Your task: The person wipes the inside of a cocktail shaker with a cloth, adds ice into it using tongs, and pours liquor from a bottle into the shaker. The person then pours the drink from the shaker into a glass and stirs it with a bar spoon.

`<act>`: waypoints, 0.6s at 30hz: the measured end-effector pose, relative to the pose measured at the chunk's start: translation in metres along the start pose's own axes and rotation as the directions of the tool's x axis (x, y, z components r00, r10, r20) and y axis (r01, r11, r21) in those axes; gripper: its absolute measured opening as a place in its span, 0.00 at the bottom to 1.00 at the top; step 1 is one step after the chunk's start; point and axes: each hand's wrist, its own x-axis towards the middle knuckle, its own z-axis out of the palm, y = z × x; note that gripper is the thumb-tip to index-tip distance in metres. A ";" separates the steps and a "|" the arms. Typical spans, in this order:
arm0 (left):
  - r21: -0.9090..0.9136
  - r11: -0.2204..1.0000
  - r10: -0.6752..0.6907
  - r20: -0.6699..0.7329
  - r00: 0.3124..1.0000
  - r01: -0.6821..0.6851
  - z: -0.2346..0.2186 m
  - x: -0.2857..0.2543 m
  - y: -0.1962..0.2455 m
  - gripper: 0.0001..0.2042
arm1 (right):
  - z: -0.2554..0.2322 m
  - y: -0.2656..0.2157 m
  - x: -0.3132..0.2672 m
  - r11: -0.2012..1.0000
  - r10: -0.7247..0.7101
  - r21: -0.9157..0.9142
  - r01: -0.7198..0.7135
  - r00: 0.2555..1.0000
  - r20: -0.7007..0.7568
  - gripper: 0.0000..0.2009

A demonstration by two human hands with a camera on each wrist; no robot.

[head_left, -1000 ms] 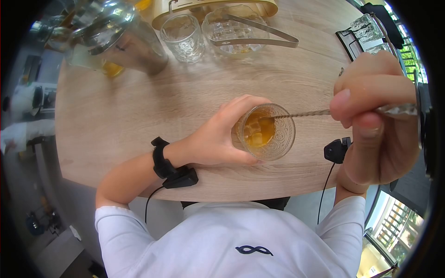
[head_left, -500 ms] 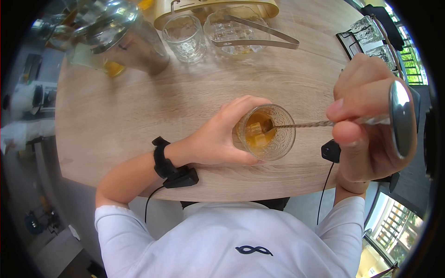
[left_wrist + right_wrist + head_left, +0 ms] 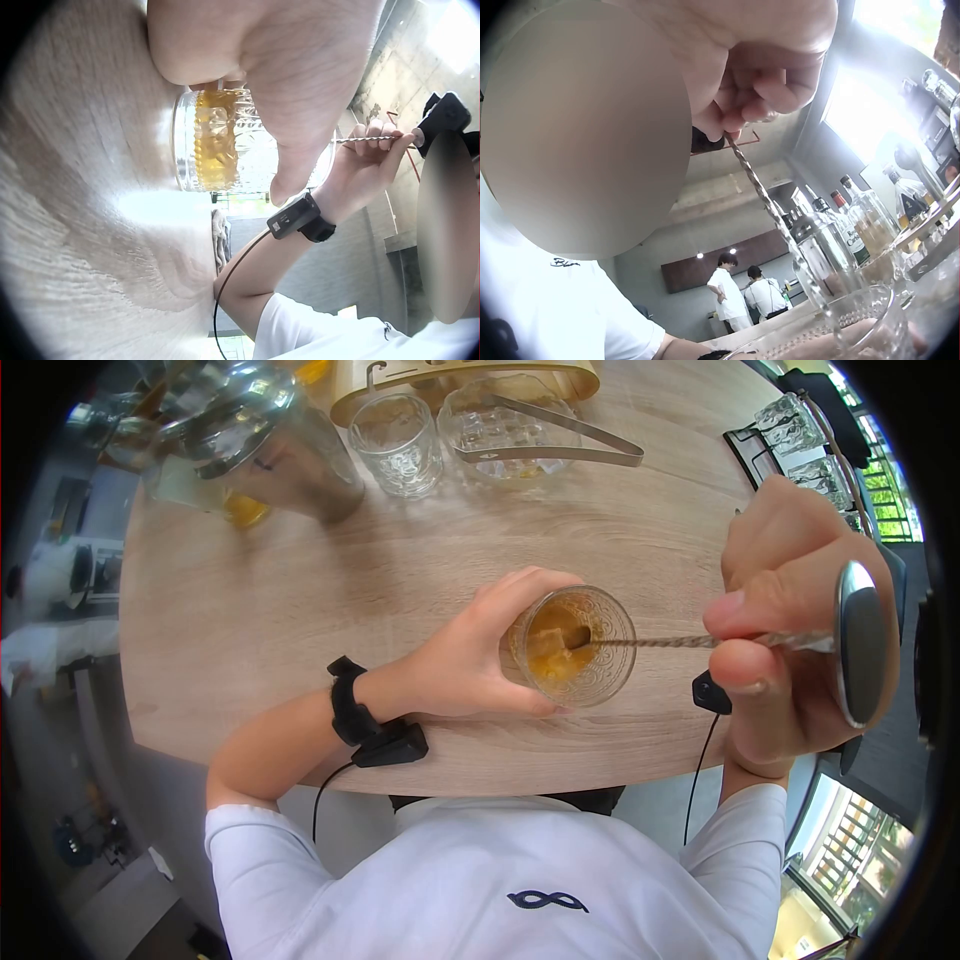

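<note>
My left hand (image 3: 480, 645) grips a patterned clear glass (image 3: 618, 678), thumb on the near side and fingers round the far side. Amber drink (image 3: 555, 658) with ice fills its lower part, and in the left wrist view the glass (image 3: 217, 161) stands on the table. Up at the right, my right hand (image 3: 800, 610) pinches a bar spoon (image 3: 660, 642) by its twisted shaft, between thumb and fingertips. The spoon's lower end is in the drink among the ice; a shiny disc (image 3: 858, 645) caps its top. The shaft (image 3: 757, 184) slants down into the glass in the right wrist view.
Toward the back left stands a metal shaker (image 3: 300, 460). Beside it are an empty tumbler (image 3: 400, 450) and a glass bowl of ice (image 3: 510, 430) with metal tongs (image 3: 570, 452) across it. A rack of glasses (image 3: 790, 440) sits far right. Bottles (image 3: 862, 217) stand behind.
My right hand has turned so the disc shows, and the spoon's shaft has swung slightly toward me. The ice in the drink has shifted. My left hand and the glass have stayed put.
</note>
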 end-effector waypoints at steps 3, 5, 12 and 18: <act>-0.035 0.999 0.020 -0.002 1.000 -0.020 0.004 0.001 -0.013 0.46 | 0.002 0.000 -0.003 1.000 0.014 0.023 -0.012 0.999 -0.051 0.20; -0.070 0.997 0.039 -0.008 0.999 -0.039 0.006 0.001 -0.016 0.46 | 0.005 -0.004 -0.001 0.999 0.038 0.008 -0.038 0.998 -0.052 0.18; -0.118 0.984 -0.125 0.062 0.990 0.131 0.004 -0.001 -0.007 0.46 | 0.011 -0.010 0.004 0.997 0.073 -0.013 -0.073 0.997 0.011 0.16; -0.134 0.985 -0.107 0.034 0.994 0.111 -0.002 -0.002 0.006 0.46 | -0.004 0.003 0.002 0.998 -0.055 0.006 0.054 0.998 0.036 0.19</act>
